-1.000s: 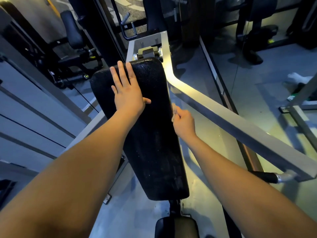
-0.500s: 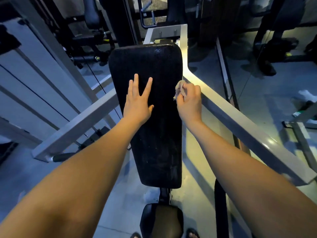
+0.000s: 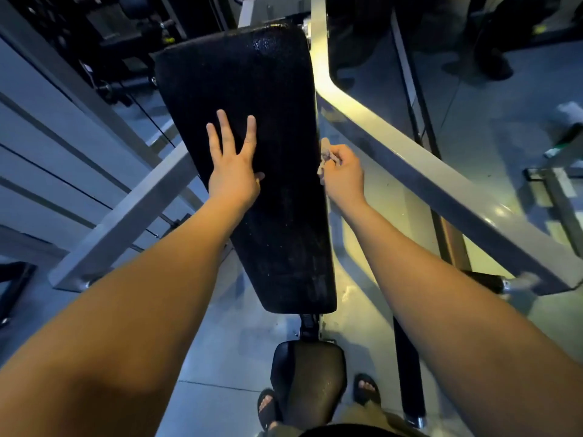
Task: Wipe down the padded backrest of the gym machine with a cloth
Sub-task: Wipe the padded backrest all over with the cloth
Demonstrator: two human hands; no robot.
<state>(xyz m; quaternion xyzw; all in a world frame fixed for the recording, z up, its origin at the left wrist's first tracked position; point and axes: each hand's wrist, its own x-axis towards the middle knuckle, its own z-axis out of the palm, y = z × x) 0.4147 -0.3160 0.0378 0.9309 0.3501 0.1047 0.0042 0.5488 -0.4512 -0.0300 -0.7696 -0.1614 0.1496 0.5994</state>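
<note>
Black pad (image 3: 252, 121) needs its 3 o'clock edge done: our right hand (image 3: 342, 176) has fingers (image 3: 340, 153) clamped on the cloth (image 3: 324, 160) there, left hand (image 3: 232, 171) flat, fingers apart, bracing. We'd drag downward firmly.

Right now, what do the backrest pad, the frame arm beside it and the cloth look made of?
Backrest pad: probably black vinyl or faux leather, judging by its pebbled, glinting grain.
Frame arm: likely painted steel; square section, smooth pale sheen.
Cloth: pale crumpled fabric; weave too small to tell.
</note>
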